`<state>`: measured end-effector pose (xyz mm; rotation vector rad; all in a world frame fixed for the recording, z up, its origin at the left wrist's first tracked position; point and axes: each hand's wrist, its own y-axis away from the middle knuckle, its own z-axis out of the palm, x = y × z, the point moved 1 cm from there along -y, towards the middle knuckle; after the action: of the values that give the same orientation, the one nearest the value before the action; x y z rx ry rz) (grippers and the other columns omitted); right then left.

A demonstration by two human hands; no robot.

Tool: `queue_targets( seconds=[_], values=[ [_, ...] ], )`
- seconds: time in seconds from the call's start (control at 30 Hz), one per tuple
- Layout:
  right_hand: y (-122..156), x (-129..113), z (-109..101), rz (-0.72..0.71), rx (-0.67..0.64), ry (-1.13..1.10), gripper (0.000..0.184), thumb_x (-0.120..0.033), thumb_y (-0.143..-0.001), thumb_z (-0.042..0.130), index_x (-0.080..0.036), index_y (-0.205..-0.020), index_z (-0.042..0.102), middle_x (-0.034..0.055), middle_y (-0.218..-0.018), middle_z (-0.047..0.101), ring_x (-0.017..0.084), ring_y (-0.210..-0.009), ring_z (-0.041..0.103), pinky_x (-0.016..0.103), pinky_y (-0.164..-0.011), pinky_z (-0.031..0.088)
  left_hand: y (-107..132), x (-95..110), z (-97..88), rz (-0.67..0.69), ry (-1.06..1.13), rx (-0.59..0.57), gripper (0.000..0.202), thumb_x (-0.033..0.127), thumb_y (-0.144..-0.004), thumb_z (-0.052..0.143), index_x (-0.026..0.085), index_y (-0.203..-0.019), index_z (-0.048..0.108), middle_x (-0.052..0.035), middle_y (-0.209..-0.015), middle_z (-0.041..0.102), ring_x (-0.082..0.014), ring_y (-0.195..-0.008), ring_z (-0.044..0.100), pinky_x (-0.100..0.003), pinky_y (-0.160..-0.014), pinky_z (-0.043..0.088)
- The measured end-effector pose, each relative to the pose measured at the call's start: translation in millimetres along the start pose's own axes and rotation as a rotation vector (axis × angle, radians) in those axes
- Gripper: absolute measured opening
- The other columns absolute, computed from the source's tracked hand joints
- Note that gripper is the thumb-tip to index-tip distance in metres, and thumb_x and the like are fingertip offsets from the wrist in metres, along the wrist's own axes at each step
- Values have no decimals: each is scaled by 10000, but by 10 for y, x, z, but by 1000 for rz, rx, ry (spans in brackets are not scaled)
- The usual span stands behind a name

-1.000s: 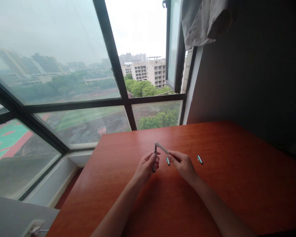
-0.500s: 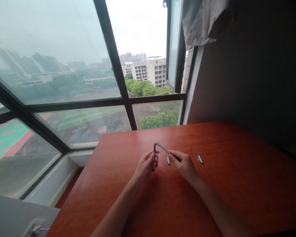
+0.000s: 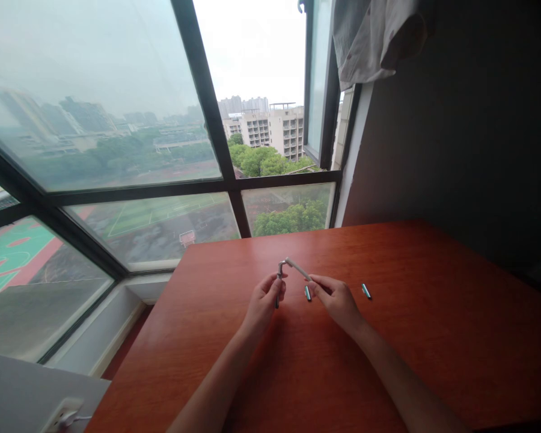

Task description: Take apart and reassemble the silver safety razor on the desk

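Note:
My left hand [image 3: 264, 297] is closed around a shiny metal razor handle [image 3: 280, 269], held roughly upright with its bent neck on top. Between the thumb and fingers of my right hand [image 3: 338, 299] is a slim, pale toothbrush [image 3: 299, 270], slanting up to the left. Its head is at the top of the razor handle and seems to touch it; bristles are too small to make out. One razor cartridge [image 3: 307, 293], green and silver, lies on the table beside my right fingertips. A second cartridge [image 3: 366, 291] lies farther right.
The reddish-brown wooden table [image 3: 415, 337] stretches under both arms. Its far edge meets a dark-framed window [image 3: 234, 185], with one pane swung open. A grey curtain [image 3: 374, 45] hangs at upper right. At lower left, a plug sits in a wall socket [image 3: 65, 415].
My left hand and the razor handle have shifted slightly left, and the handle's top has turned a little. The toothbrush head has moved slightly right. Both cartridges lie where they were.

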<state>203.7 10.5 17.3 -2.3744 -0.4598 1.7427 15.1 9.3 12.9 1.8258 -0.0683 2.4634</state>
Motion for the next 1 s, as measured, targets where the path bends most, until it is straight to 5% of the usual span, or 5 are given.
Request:
queue_targets(
  seconds=[1.0],
  values=[
    [0,50,13,133,-93,-156,407,-465,-853,535,-114,-953,715,2,-610,526,104,-537,427,215,-482,316,7,65,-78,229,-315,173,338,399,-787,637,170,-1028,697,-33,-756,587,-154,-701,500,-240,-629,392]
  ],
)
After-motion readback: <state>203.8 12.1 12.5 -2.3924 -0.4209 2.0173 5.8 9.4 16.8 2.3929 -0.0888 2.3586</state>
